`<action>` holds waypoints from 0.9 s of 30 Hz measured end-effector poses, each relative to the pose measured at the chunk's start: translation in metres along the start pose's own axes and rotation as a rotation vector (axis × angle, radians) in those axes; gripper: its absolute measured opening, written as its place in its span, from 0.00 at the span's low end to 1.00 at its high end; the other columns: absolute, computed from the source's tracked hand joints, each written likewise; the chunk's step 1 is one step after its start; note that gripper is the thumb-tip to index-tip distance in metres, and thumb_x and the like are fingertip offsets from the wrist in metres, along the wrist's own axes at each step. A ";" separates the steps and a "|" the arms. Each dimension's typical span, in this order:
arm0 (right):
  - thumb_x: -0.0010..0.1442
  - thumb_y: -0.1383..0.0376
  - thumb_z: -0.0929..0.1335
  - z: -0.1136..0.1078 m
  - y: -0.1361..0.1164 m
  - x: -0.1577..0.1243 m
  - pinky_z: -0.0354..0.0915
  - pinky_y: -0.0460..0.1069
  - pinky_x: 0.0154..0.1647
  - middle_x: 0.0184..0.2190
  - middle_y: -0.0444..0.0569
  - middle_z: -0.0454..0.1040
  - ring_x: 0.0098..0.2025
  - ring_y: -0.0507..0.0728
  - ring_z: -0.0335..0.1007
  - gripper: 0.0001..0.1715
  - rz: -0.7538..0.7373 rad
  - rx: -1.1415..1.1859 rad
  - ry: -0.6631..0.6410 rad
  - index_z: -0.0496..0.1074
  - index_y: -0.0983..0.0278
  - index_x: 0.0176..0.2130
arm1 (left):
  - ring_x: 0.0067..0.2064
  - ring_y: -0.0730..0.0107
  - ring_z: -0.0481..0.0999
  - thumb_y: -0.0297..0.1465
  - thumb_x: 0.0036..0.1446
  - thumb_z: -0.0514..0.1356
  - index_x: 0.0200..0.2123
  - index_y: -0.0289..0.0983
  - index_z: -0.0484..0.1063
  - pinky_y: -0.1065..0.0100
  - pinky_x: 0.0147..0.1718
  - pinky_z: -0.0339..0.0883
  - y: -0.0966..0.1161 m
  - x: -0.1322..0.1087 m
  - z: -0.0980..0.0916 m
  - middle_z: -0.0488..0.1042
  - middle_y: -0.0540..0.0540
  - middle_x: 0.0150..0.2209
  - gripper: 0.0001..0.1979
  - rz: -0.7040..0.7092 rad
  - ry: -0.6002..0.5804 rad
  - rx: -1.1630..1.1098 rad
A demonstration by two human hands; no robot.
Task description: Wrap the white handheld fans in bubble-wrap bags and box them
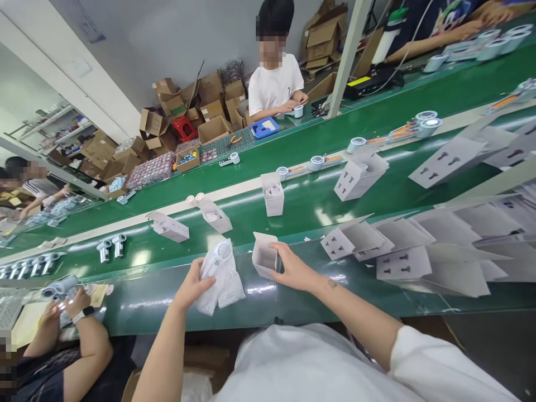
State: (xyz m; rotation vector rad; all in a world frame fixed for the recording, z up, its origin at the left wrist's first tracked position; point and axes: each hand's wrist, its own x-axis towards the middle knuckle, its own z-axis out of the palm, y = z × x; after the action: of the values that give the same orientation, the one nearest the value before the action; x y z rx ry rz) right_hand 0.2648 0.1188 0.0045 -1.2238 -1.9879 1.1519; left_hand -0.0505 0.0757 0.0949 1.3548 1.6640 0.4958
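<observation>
My left hand (195, 287) is closed round a pale device with a round head (223, 252), wrapped in a clear plastic bag (228, 287). The device's exact kind cannot be made out. To its right, my right hand (291, 268) grips the side of a white cardboard box (264, 255), thumb and fingers on its right wall. This box stands on the green bench with its top open and a flap raised at the back. A small gap separates the bagged device from the box. The box's bottom is hidden.
Several open white boxes (402, 240) stand in rows at the right. Filled boxes (274, 195) and loose devices (317, 162) sit on the green belt (243, 206). A co-worker's hands (77, 304) hold a device at the left; another person (276, 84) works across the belt.
</observation>
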 end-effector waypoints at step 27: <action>0.51 0.65 0.69 0.024 0.015 -0.005 0.62 0.61 0.55 0.55 0.58 0.61 0.57 0.64 0.60 0.32 -0.317 0.097 -0.003 0.57 0.61 0.53 | 0.53 0.54 0.68 0.32 0.54 0.60 0.54 0.39 0.59 0.58 0.47 0.67 0.097 -0.007 0.119 0.61 0.38 0.54 0.25 0.386 -0.105 0.850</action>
State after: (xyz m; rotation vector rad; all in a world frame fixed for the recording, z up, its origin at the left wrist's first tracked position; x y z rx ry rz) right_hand 0.2548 0.1080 -0.0207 -0.8217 -2.0132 1.0740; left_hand 0.1022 0.0737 0.1115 2.2944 1.5805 -0.1147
